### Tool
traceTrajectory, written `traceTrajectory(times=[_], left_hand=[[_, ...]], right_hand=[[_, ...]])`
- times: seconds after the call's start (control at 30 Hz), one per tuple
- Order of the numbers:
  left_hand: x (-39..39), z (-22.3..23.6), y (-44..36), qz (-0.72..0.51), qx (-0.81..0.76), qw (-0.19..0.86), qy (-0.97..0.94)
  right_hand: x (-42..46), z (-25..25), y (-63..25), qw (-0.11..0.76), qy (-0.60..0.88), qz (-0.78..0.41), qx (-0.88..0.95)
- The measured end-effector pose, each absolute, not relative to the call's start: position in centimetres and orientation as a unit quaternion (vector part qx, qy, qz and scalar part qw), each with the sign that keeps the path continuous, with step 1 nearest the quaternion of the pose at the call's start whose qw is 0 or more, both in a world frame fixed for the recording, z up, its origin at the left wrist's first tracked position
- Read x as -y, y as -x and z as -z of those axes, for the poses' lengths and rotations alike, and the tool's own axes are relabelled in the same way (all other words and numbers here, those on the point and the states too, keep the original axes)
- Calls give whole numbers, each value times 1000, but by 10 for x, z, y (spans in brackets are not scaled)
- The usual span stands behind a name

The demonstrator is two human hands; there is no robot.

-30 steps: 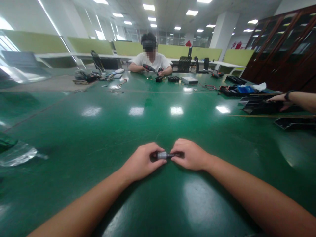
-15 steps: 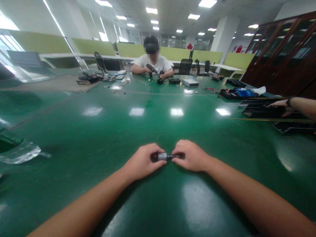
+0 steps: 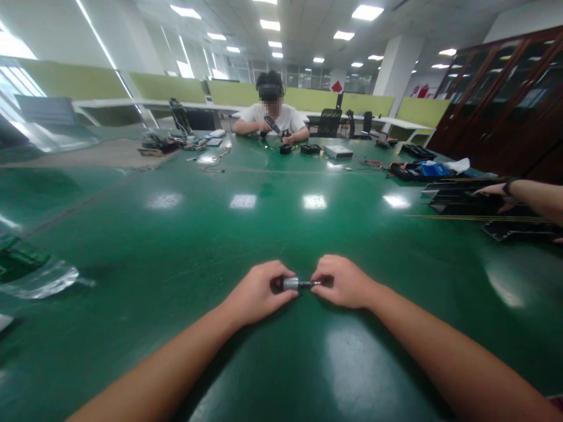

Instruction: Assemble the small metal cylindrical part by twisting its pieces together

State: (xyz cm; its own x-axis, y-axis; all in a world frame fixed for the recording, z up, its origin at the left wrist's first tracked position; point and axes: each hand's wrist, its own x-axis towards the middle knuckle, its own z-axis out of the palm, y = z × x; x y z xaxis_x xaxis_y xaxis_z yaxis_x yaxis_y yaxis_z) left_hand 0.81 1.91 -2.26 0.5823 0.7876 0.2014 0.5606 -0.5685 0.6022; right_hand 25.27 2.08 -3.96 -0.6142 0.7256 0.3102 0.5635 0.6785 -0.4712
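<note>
1. Left hand (image 3: 259, 292) with thumb and fingers closed around a grey cylinder (image 3: 291, 283); right hand (image 3: 345, 282) with fingertips pinching the far end of its thin shaft (image 3: 304, 283). Neither palm spread flat.
2. Between the two hands, at the near part of the green table (image 3: 281, 228): cylinder and shaft, lying nearly level. Not possible to tell about contact with the table, nor about the part inside the left hand.
3. By judgement, seems to be fine two-handed handling, perhaps adjusting the shaft in the cylinder. For such a move, need of a firm left hold, a light right pinch, and both ends in one line.
4. Across the table, a seated person (image 3: 289, 117) with a dark tool (image 3: 272, 124), near black boxes (image 3: 310, 149) and a pale box (image 3: 338, 152).
5. At right, another person's hand (image 3: 492, 190) over black parts (image 3: 448, 202), beside thin yellow rods (image 3: 440, 217). At left, a clear bottle-like object (image 3: 44, 281).
6. Nothing visible in the way close to the hands; main difficulty probably the small tip, partly hidden by fingers.
</note>
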Motion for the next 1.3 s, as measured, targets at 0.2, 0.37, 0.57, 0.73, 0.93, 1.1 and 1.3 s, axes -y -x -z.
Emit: traceTrajectory(times=[0.2, 0.37, 0.57, 0.73, 0.93, 1.1, 1.3], left_hand=[[-19, 27, -7, -236, -383, 253, -856], [-19, 27, -8, -241, -388, 256, -852], [-21, 26, -7, -236, -385, 259, -854], [-22, 25, -7, -225, -388, 258, -856], [-24, 25, -6, -222, -382, 257, -860], [-24, 25, -6, -226, -382, 259, -858], [-24, 25, -5, -229, -375, 260, -860]], right_hand=[[-20, 26, -250, 190, 402, -185, 877], [-22, 24, -249, 179, 396, -194, 879], [-24, 38, -252, 235, 382, -206, 870], [-26, 41, -254, 255, 375, -217, 864], [-26, 39, -257, 259, 379, -222, 860], [-25, 39, -258, 256, 385, -219, 859], [-26, 36, -265, 229, 393, -206, 866]])
